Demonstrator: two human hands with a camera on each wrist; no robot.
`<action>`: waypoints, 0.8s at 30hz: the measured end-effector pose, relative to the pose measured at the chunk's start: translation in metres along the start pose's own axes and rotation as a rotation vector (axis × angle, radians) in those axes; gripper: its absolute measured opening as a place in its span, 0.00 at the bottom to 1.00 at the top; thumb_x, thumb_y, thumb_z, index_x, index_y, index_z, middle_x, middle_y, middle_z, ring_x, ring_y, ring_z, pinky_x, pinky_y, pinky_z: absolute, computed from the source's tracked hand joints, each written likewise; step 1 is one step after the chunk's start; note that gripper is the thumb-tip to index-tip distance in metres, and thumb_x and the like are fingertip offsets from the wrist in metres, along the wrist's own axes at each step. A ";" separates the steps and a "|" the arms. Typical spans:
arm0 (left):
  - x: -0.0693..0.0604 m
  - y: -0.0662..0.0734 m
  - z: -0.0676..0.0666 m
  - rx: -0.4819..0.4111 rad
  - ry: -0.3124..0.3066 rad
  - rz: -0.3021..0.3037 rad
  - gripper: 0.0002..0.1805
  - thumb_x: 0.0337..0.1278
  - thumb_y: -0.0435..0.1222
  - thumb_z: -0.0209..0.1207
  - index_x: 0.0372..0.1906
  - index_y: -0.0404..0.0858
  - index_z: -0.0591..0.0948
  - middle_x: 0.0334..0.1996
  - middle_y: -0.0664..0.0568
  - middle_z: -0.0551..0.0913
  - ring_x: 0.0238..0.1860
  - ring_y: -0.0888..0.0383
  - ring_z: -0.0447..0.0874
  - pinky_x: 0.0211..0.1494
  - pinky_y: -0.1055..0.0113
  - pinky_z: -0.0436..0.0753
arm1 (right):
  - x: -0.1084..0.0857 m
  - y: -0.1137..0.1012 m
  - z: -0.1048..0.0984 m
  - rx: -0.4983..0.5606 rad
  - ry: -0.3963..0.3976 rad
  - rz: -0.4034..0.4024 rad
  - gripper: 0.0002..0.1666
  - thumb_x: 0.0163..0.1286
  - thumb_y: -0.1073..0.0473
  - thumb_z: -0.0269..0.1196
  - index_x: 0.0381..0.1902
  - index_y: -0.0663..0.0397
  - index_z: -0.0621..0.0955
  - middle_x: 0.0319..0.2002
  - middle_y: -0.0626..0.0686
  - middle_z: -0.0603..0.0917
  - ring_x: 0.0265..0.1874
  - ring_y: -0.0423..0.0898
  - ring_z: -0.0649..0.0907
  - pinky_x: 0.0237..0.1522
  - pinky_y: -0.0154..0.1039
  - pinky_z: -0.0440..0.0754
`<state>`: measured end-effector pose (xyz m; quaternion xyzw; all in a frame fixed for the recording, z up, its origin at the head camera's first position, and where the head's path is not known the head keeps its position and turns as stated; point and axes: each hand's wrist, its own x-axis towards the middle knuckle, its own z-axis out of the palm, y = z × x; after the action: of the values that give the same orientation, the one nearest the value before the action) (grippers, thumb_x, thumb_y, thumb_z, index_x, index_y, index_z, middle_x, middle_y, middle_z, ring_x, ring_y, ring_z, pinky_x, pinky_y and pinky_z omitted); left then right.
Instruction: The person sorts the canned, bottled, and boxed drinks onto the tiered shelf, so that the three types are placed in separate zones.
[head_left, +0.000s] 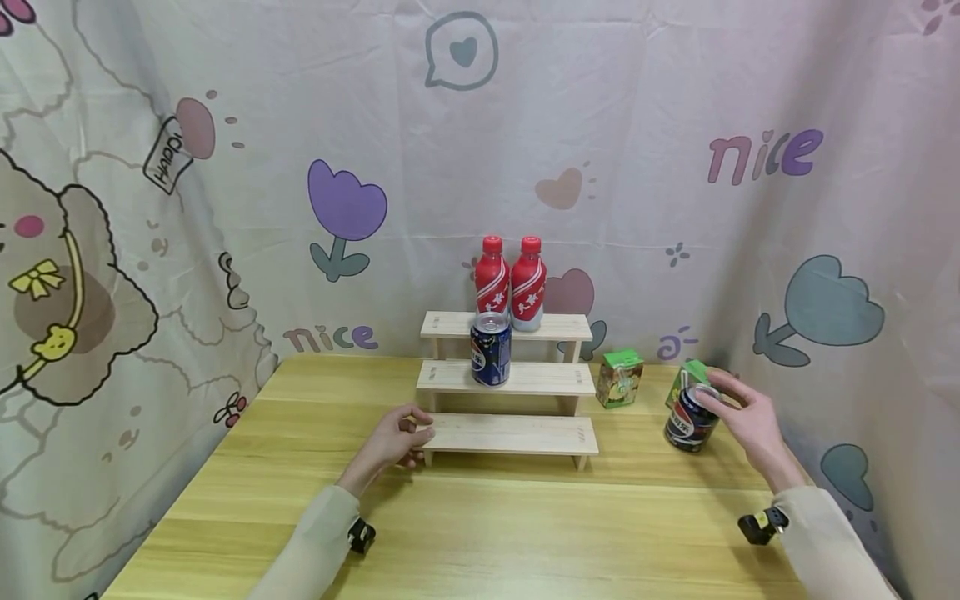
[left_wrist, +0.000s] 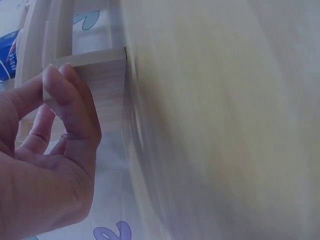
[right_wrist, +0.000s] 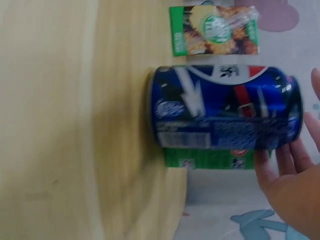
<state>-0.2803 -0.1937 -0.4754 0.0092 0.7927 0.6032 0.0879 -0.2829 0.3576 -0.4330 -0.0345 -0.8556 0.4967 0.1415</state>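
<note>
My left hand [head_left: 396, 435] pinches the left end of the lowest step of a three-step wooden display stand [head_left: 510, 433]; the left wrist view shows fingertips at the board's edge. At the right, my right hand [head_left: 752, 417] holds a dark blue soda can [head_left: 690, 421] by its upper part. In the right wrist view the can's base is at or very near the tabletop. Another blue can [head_left: 491, 350] stands on the middle step. Two red bottles [head_left: 492, 279] with red caps stand side by side on the top step.
A green-and-brown drink carton [head_left: 620, 379] stands right of the stand. Another green carton [head_left: 688, 377] is partly hidden behind the held can. The wooden table [head_left: 480, 533] meets a printed curtain [head_left: 465, 167] at the back and sides.
</note>
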 end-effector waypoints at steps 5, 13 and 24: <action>-0.001 -0.001 -0.001 0.006 -0.002 0.008 0.15 0.62 0.34 0.63 0.51 0.35 0.77 0.27 0.48 0.74 0.22 0.54 0.80 0.21 0.63 0.82 | -0.002 0.008 0.000 0.037 0.002 -0.016 0.41 0.65 0.47 0.68 0.69 0.61 0.69 0.54 0.36 0.75 0.49 0.28 0.71 0.43 0.14 0.72; -0.001 -0.004 0.000 0.028 0.013 0.018 0.14 0.63 0.31 0.61 0.52 0.32 0.76 0.27 0.48 0.73 0.22 0.53 0.80 0.21 0.63 0.82 | -0.006 0.012 0.002 -0.005 -0.021 -0.012 0.43 0.64 0.47 0.68 0.70 0.61 0.67 0.55 0.44 0.75 0.46 0.23 0.69 0.42 0.16 0.72; -0.001 -0.001 0.000 0.023 0.018 0.010 0.15 0.63 0.33 0.62 0.51 0.34 0.77 0.27 0.49 0.73 0.22 0.53 0.80 0.20 0.63 0.81 | -0.010 0.021 0.014 -0.061 -0.013 0.019 0.51 0.62 0.48 0.71 0.72 0.64 0.59 0.65 0.69 0.67 0.60 0.58 0.68 0.59 0.60 0.69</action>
<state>-0.2788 -0.1940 -0.4766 0.0088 0.8003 0.5945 0.0777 -0.2790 0.3540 -0.4594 -0.0438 -0.8709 0.4720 0.1298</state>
